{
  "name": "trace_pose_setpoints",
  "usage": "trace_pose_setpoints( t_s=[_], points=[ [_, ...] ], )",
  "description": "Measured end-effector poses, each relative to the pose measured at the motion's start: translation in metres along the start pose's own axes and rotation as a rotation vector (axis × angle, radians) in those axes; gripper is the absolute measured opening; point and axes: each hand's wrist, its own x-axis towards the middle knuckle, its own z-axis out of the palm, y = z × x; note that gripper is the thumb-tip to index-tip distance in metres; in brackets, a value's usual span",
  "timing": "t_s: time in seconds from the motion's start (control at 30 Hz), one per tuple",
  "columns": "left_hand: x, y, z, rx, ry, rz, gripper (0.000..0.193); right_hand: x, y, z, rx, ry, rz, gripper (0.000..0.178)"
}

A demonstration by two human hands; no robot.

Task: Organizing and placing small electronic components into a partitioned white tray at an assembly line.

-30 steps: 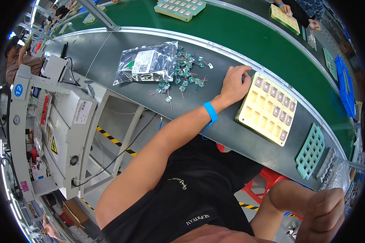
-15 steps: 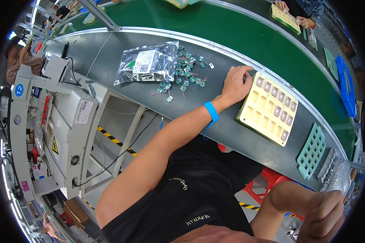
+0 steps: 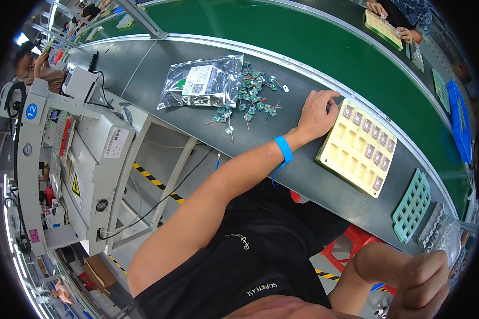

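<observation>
My left hand (image 3: 319, 114), with a blue wrist strap (image 3: 284, 150), rests on the dark bench beside the upper left corner of a cream tray (image 3: 351, 165). Its fingers are bent and apart, thumb by the tray's edge, with nothing visible between them. Small clear-and-brown pieces (image 3: 367, 125) sit in the tray's far row and in some nearer pockets; other pockets are bare. At the lower right, my right hand (image 3: 423, 282) is raised close to the camera with fingers curled closed. Whatever it holds, if anything, is hidden.
Left of my left hand lie loose green circuit boards with wires (image 3: 253, 93) and a silver bag (image 3: 201, 82). A green slotted tray (image 3: 412, 206) and bubble wrap (image 3: 445, 236) are at the right. Beyond runs a green belt (image 3: 282, 40); another person's hands (image 3: 404, 34) work across it. A white machine (image 3: 98, 165) stands left.
The view has shifted slightly, moving the bench scene rightward. A tray at the top edge on the belt has left the view. Both hands keep nearly the same pose.
</observation>
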Motion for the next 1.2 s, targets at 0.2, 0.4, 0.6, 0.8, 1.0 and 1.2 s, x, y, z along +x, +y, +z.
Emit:
trace_pose_setpoints(
  t_s=[0.2, 0.4, 0.6, 0.8, 1.0, 1.2],
  points=[
    [0.0, -0.001, -0.001, 0.014, -0.004, -0.008, 0.027, -0.004, -0.002, -0.004, -0.078, -0.011, 0.066, 0.044],
    [0.001, -0.002, 0.0, 0.014, 0.006, -0.003, 0.026, 0.008, -0.006, -0.028, 0.145, -0.279, 0.213, 0.027],
    [0.001, 0.004, 0.006, -0.039, 0.021, 0.009, 0.024, -0.063, -0.023, -0.052, -0.208, -0.109, 0.107, 0.027],
    [0.001, -0.006, 0.0, 0.062, 0.043, 0.038, 0.023, -0.126, 0.049, -0.127, -0.585, 0.808, 0.648, 0.005],
    [0.001, -0.005, 0.003, 0.041, -0.003, 0.027, 0.02, -0.24, 0.104, -0.184, -0.977, 1.059, 0.965, 0.021],
    [0.004, -0.014, -0.004, -0.213, -0.058, -0.191, 0.022, -0.278, 0.124, -0.176, -1.12, 0.997, 0.909, 0.02]
  ],
)
